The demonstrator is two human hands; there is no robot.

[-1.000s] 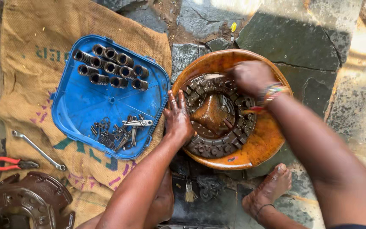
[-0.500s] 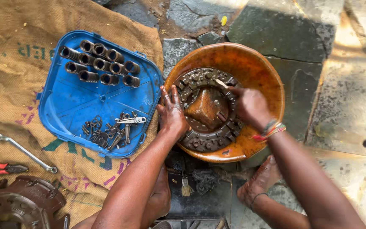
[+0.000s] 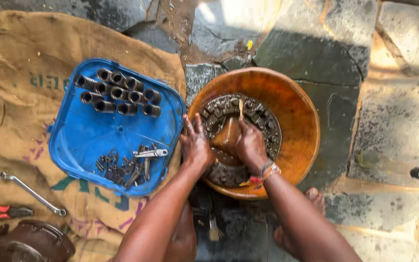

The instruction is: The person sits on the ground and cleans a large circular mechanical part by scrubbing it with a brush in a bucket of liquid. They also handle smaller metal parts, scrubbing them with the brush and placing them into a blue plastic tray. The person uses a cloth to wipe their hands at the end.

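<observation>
Scrubbing the greasy clutch plate (image 3: 241, 138) in our orange basin (image 3: 299, 116), still pretty mucky.

Our right hand (image 3: 250, 145) is fisted round a small brush (image 3: 241, 109) poking up at 12 o'clock, and our left hand (image 3: 195, 143) lies flat, fingers spread, on the plate's 9 o'clock edge, gripping nothing. Further out at 9 o'clock, the blue tray (image 3: 88, 140) holds cleaned-looking sleeves (image 3: 117, 92) and bolts (image 3: 129, 165); spanner (image 3: 32, 193) and pliers (image 3: 3, 212) lie on the sacking (image 3: 20, 58).
</observation>
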